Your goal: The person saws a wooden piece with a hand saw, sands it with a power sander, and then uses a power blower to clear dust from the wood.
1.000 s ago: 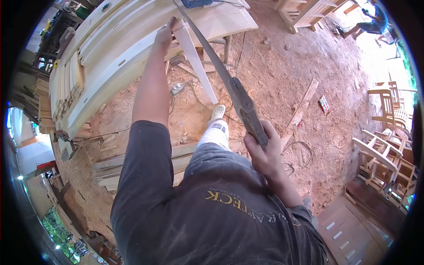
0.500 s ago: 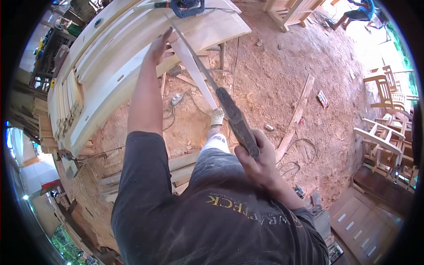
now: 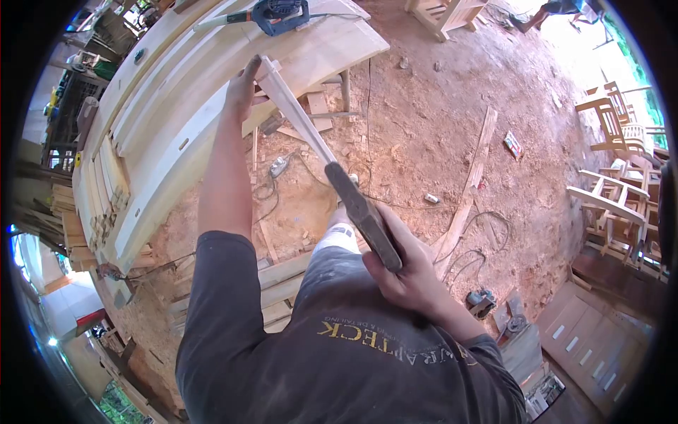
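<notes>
My right hand (image 3: 409,272) is wrapped round the dark handle of a handsaw (image 3: 361,215), seen nearly edge-on. The saw points up and away to the left, its narrow blade lying along a pale wooden strip (image 3: 293,106) in this view. My left hand (image 3: 244,92) grips the strip near its far end, thumb up along the side. That hand is beside the near edge of a workbench (image 3: 212,106) topped with long pale boards. Part of the left fingers is hidden behind the strip.
A blue power tool (image 3: 279,15) lies on the bench. Stacked wood pieces (image 3: 106,184) stand at its left end. A cable and a long plank (image 3: 470,177) lie on the dusty floor. Wooden chairs (image 3: 614,198) stand at right; another person (image 3: 547,13) is at the far back.
My right hand and the saw have shifted slightly left, bringing the blade in line with the strip. My left hand has moved a little left and down with the strip's end.
</notes>
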### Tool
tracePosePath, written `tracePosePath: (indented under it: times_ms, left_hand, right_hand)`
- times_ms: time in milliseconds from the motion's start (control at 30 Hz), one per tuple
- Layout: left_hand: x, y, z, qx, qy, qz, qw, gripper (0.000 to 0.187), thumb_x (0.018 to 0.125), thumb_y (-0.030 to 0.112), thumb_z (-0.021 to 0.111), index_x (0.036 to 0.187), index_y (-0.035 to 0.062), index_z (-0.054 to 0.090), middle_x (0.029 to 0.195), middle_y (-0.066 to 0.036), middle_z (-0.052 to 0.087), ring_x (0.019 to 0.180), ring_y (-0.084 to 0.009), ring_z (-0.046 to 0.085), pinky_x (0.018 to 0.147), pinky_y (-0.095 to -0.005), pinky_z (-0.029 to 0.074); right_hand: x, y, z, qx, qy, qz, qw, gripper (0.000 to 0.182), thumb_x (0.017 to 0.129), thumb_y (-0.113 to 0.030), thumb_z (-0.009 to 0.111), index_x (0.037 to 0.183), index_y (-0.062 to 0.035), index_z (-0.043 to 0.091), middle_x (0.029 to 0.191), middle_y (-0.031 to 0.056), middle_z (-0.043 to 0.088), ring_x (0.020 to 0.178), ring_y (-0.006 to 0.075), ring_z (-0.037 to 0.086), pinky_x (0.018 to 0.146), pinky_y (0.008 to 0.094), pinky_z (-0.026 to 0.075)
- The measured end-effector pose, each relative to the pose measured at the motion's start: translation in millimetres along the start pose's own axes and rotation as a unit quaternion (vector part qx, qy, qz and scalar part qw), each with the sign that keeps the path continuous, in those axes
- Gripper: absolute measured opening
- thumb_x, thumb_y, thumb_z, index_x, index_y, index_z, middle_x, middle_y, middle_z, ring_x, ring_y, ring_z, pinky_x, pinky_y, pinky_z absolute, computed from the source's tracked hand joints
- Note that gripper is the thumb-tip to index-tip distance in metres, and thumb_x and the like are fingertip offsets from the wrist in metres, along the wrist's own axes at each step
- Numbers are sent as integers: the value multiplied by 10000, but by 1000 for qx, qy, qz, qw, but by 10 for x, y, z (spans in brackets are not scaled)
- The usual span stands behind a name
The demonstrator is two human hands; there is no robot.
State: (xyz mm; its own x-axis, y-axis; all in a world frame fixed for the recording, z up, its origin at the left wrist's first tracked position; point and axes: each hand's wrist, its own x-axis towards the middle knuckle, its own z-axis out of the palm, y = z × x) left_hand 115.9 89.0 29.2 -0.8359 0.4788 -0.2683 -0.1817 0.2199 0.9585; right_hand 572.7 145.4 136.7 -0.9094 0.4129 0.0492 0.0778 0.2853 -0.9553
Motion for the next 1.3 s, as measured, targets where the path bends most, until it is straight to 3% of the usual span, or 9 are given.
tracePosePath:
  times_ms: [133, 300, 367, 633, 767, 867, 933, 1033, 1300]
  left_hand:
    - [64, -2, -10, 3, 1, 8, 1000, 794, 893, 652, 638, 1371, 27, 536, 1303, -169, 603, 1075, -332, 672, 845, -494, 587]
    - [138, -57, -59, -11, -10, 5, 1000, 815, 898, 639, 638, 1429, 42, 481, 1372, -183, 548, 1066, -339, 677, 835, -487, 590]
    - [156, -38, -66, -3, -19, -4, 1000, 802, 905, 631, 632, 1437, 51, 479, 1370, -190, 549, 1043, -340, 687, 822, -476, 594]
    - [64, 36, -19, 4, -5, -9, 1000, 749, 923, 611, 607, 1396, 38, 516, 1272, -180, 615, 1010, -329, 699, 784, -453, 600]
    - [51, 31, -10, 0, -8, 0, 1000, 735, 920, 615, 606, 1357, 27, 543, 1242, -181, 629, 991, -323, 705, 776, -451, 605]
    - [-5, 66, 20, 2, -9, 3, 1000, 728, 918, 611, 609, 1340, 20, 556, 1250, -175, 626, 976, -318, 707, 778, -447, 606]
    - [66, 19, -11, 2, -2, 3, 1000, 726, 919, 610, 609, 1335, 18, 560, 1241, -170, 633, 979, -315, 707, 775, -443, 607]
    - [82, 7, -19, 7, 2, 1, 1000, 713, 922, 603, 610, 1318, 12, 574, 1220, -160, 650, 974, -305, 711, 768, -437, 610]
    - [16, 23, -22, -14, -13, 12, 1000, 675, 915, 593, 628, 1278, 23, 616, 1165, -149, 686, 948, -278, 725, 773, -426, 608]
  right_hand:
    - [-82, 70, 77, 11, 43, -32, 999, 718, 860, -98, 723, 1494, 4, 401, 1071, 226, 672, 947, 332, 710, 805, 378, 539]
    - [-451, 66, -27, 14, 37, 2, 999, 703, 858, -84, 711, 1492, -9, 416, 1052, 216, 674, 899, 323, 713, 785, 392, 541]
    - [-482, 87, -40, -5, 53, -28, 998, 696, 860, -86, 706, 1490, -11, 421, 1035, 213, 677, 886, 323, 712, 777, 399, 541]
    - [223, 53, 95, 22, 19, 57, 998, 627, 893, -92, 680, 1469, -19, 443, 1041, 226, 686, 933, 352, 711, 814, 384, 544]
    - [-159, 20, -34, 36, 36, 63, 997, 629, 893, -97, 686, 1468, -21, 445, 1021, 223, 689, 912, 355, 713, 798, 388, 545]
    - [-240, 58, -48, -6, 62, -20, 998, 623, 896, -97, 682, 1467, -24, 445, 1010, 224, 690, 903, 359, 716, 791, 394, 546]
    - [19, -67, -24, 33, 13, 76, 996, 627, 897, -96, 680, 1473, -34, 440, 1003, 225, 690, 906, 360, 717, 793, 405, 547]
    - [468, -19, 202, -52, 43, 13, 998, 632, 898, -97, 677, 1479, -42, 435, 993, 229, 689, 920, 367, 714, 800, 413, 545]
    - [-377, 11, -108, 3, 35, 23, 999, 670, 877, -68, 693, 1491, -25, 426, 1063, 195, 696, 942, 321, 717, 831, 398, 546]
